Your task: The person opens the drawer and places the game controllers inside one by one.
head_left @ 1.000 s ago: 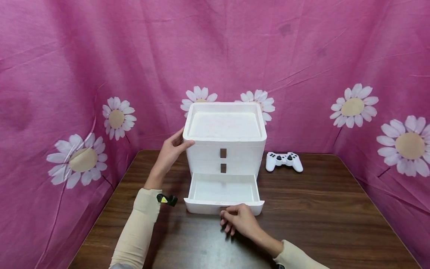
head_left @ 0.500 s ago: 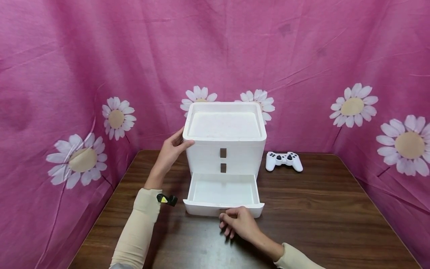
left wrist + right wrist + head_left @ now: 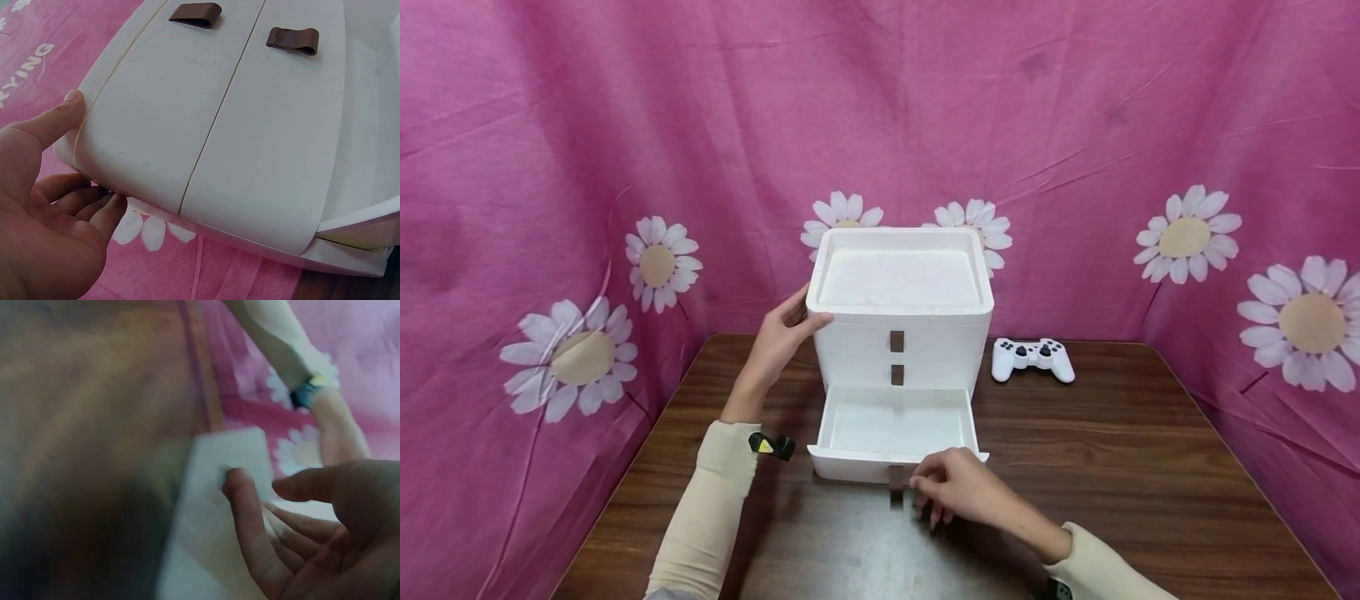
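Note:
A white plastic drawer unit [image 3: 857, 342] stands on the table, its lowest drawer [image 3: 850, 469] pulled out and bare inside. My left hand [image 3: 778, 342] grips the unit's upper left edge. In the left wrist view the thumb [image 3: 62, 119] lies on the front and curled fingers [image 3: 94, 209] press the side. Just right of the drawer's brown pull tab [image 3: 897, 479] is my right hand [image 3: 966, 492], off the tab, its fingers loosely bent around nothing. The right wrist view, partly blurred, has the right hand [image 3: 369, 531] beside the white drawer front [image 3: 219, 519].
To the right of the unit, a white game controller [image 3: 1033, 360] lies near the back of the wooden table [image 3: 1112, 467]. A pink cloth [image 3: 1037, 125] with daisies hangs behind and at both sides. Two upper drawers, each with a brown tab [image 3: 897, 342], are closed.
The drawer first slid a little farther toward me. My right hand then let go of the pull tab and moved right, uncovering it. The left hand stayed in place.

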Action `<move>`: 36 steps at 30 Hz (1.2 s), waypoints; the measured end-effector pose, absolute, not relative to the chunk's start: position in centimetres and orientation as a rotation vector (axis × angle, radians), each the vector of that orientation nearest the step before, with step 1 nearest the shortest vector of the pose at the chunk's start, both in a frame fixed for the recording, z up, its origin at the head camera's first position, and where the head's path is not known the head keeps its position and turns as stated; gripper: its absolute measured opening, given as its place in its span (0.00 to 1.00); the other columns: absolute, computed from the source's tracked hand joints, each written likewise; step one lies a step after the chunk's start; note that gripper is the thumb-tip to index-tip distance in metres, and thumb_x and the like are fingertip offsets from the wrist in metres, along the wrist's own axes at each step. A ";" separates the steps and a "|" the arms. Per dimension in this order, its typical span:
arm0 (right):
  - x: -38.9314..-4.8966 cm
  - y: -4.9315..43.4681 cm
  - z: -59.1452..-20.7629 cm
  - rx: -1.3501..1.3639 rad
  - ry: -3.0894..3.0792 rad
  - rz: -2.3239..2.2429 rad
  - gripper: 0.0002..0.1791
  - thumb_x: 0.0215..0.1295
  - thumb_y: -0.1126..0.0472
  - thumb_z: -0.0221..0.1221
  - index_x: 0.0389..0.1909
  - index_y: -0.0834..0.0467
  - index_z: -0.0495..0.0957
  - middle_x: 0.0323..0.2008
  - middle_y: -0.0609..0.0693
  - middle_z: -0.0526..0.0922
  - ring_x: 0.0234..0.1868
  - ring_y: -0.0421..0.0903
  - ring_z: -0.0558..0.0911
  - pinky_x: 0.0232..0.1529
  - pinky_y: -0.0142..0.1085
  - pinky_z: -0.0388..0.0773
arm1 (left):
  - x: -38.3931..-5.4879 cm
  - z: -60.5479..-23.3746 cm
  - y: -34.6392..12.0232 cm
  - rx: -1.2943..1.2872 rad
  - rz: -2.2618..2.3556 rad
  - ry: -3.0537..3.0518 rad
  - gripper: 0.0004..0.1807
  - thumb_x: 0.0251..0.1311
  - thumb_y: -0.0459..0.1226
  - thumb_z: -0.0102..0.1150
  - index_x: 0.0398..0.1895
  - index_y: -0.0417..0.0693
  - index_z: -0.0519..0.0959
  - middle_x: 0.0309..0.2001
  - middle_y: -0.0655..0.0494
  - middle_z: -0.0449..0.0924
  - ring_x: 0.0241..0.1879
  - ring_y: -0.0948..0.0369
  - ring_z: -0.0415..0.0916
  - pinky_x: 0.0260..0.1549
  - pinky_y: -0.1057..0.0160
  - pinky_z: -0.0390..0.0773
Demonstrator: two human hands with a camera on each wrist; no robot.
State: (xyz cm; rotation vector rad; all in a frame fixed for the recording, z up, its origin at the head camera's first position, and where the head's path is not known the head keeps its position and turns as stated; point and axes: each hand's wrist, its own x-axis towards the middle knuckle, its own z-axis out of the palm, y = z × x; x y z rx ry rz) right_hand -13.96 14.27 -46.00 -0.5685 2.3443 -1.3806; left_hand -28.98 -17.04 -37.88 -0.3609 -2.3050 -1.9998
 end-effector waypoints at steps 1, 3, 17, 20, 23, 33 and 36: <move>-14.3 14.7 -45.5 -0.590 2.374 -1.357 0.10 0.76 0.63 0.63 0.40 0.67 0.87 0.27 0.58 0.90 0.20 0.50 0.87 0.20 0.45 0.86 | -29.0 -37.9 -17.1 -0.362 -2.000 -2.305 0.45 0.66 0.48 0.75 0.83 0.61 0.64 0.82 0.56 0.65 0.80 0.58 0.64 0.75 0.50 0.71; -15.0 15.8 -44.4 -0.607 2.414 -1.329 0.09 0.76 0.63 0.64 0.38 0.65 0.87 0.26 0.56 0.90 0.21 0.51 0.87 0.22 0.47 0.86 | -28.9 -37.9 -17.1 -0.360 -2.002 -2.303 0.45 0.66 0.48 0.75 0.83 0.61 0.64 0.82 0.56 0.65 0.80 0.58 0.64 0.75 0.50 0.71; -23.0 23.9 -40.3 -0.514 2.723 -1.141 0.07 0.74 0.65 0.64 0.35 0.62 0.87 0.26 0.54 0.90 0.26 0.50 0.89 0.27 0.40 0.88 | -29.0 -37.9 -17.3 -0.367 -1.992 -2.302 0.43 0.67 0.47 0.74 0.83 0.63 0.64 0.82 0.57 0.65 0.80 0.59 0.64 0.76 0.50 0.70; -25.3 26.0 -40.1 -0.489 2.808 -1.054 0.07 0.74 0.65 0.64 0.37 0.64 0.88 0.27 0.53 0.90 0.26 0.46 0.89 0.27 0.37 0.87 | -29.0 -37.9 -17.3 -0.371 -1.988 -2.301 0.43 0.67 0.47 0.74 0.83 0.64 0.64 0.81 0.57 0.65 0.80 0.59 0.64 0.76 0.50 0.70; -27.3 27.9 -39.9 -0.472 2.897 -0.949 0.07 0.72 0.66 0.64 0.42 0.65 0.89 0.28 0.53 0.91 0.27 0.44 0.87 0.27 0.35 0.85 | -29.0 -37.8 -17.2 -0.372 -1.985 -2.308 0.43 0.67 0.48 0.74 0.83 0.64 0.64 0.81 0.57 0.65 0.79 0.59 0.64 0.76 0.50 0.70; -32.3 31.8 -40.4 -0.629 3.025 -0.611 0.13 0.66 0.65 0.68 0.49 0.66 0.88 0.46 0.63 0.91 0.46 0.59 0.88 0.50 0.57 0.83 | -29.1 -37.9 -17.2 -0.372 -1.985 -2.305 0.42 0.68 0.47 0.73 0.83 0.64 0.65 0.81 0.57 0.66 0.79 0.59 0.65 0.76 0.48 0.70; -33.2 32.6 -41.1 -0.590 3.003 -0.578 0.18 0.64 0.66 0.68 0.53 0.70 0.85 0.50 0.68 0.89 0.52 0.64 0.86 0.54 0.60 0.82 | -29.1 -38.0 -17.1 -0.368 -1.996 -2.311 0.43 0.67 0.48 0.74 0.83 0.65 0.65 0.81 0.59 0.66 0.79 0.60 0.65 0.75 0.49 0.71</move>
